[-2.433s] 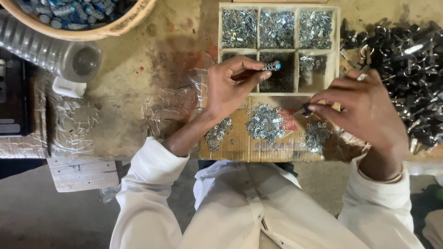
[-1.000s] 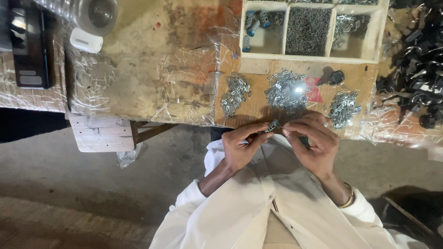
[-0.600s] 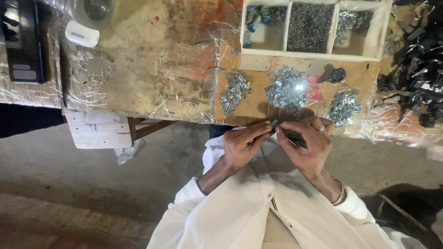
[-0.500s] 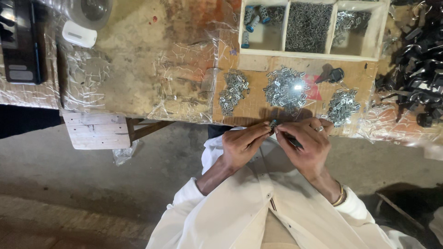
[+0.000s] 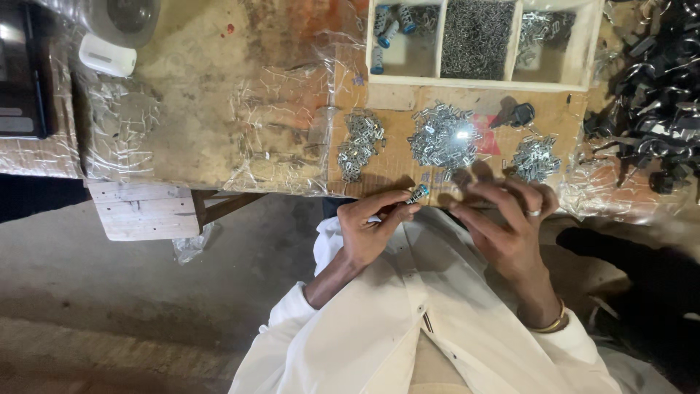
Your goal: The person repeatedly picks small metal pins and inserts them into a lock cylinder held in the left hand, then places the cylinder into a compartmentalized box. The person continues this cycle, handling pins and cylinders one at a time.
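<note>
We see a small silvery metal cylinder with a blue end (image 5: 418,193), short and slim, lying slantwise just off the near edge of the plastic-covered wooden workbench (image 5: 219,87), over the white-shirted lap. Our left hand (image 5: 370,228) pinches it between thumb and fingertips, the other fingers curled under. Our right hand (image 5: 510,230) sits just beside it, fingers spread and bent, a ring on one finger and a gold bangle at the wrist; we cannot tell whether it holds anything.

Half a second ago the two hands met at the cylinder, and a thin dark tool showed in the right hand; now the right hand has drawn apart from the left, and that tool is no longer to be seen. The left hand's pinch has stayed the same.

Beyond the hands, three heaps of small silvery metal clips (image 5: 442,137) lie on the bench. Farther off stands a pale wooden tray with compartments (image 5: 514,51), one holding more blue-tipped cylinders (image 5: 386,33).
</note>
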